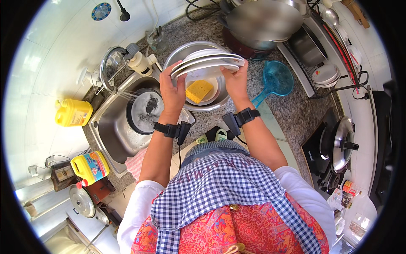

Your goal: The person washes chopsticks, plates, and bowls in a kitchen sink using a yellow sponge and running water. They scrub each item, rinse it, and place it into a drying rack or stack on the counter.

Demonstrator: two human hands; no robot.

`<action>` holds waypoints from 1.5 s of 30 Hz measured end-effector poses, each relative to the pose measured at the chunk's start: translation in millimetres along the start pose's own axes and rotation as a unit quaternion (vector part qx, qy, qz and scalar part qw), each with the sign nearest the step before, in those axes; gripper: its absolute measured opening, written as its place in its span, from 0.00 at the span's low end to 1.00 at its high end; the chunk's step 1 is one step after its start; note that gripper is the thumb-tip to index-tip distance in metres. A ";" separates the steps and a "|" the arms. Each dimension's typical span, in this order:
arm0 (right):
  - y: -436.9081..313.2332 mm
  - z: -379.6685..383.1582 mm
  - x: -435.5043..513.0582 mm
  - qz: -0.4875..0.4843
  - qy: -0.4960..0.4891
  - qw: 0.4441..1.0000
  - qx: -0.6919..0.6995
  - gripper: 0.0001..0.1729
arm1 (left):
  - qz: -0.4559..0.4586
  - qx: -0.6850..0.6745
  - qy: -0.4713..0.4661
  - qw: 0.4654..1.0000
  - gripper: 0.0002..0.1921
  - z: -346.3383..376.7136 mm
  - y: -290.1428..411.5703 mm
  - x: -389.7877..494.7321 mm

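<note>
A small stack of white plates point(206, 66) is held up between my two hands, tilted over a steel basin point(177, 54). My left hand point(173, 92) grips the stack's left edge, and my right hand point(236, 82) has the right edge. Below the plates, a yellow sponge point(199, 91) lies in a white dish point(215, 92) inside the basin. Left of the basin, the faucet point(106, 70) runs water into the sink point(111, 136). Under the stream is a dark round pan point(129, 118) with foamy water.
A blue plastic ladle point(277, 77) lies right of the basin, below a large metal pan point(265, 20). Yellow detergent jugs point(76, 112) point(91, 166) stand left of the sink. A pink cloth point(136, 163) hangs at its front edge. A dish rack point(298, 66) and stove point(314, 152) are right.
</note>
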State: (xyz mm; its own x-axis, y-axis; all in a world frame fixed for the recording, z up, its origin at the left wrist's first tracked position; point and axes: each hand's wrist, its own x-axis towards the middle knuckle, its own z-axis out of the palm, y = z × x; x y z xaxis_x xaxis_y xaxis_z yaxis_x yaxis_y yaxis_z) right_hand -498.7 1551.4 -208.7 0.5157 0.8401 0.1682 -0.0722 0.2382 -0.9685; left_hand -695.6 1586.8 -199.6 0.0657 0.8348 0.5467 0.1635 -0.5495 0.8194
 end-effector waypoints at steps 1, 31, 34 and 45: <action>0.5 0.1 -0.1 0.001 0.003 1.000 -0.008 0.31 | 0.001 0.004 -0.002 1.000 0.19 0.0 -1.4 0.2; -1.4 1.1 -14.8 0.018 0.076 0.992 -0.102 0.33 | -0.062 -0.084 -0.060 0.993 0.24 1.9 -33.4 2.9; -15.9 -10.1 -14.0 0.069 0.062 0.990 -0.105 0.36 | -0.084 -0.065 -0.100 0.989 0.22 4.2 -19.2 19.2; -118.9 -149.1 2.7 0.101 0.014 0.971 0.216 0.47 | -0.234 -0.109 -0.311 0.915 0.17 127.5 60.4 73.4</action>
State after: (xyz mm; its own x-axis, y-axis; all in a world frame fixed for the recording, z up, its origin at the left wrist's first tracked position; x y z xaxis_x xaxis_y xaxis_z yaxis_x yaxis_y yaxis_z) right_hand -361.4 1452.7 -120.5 0.4761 0.8789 -0.0286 -0.5229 0.2568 -0.8128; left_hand -555.3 1619.4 -132.0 0.5970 0.8020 -0.0221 0.1225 -0.0639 0.9904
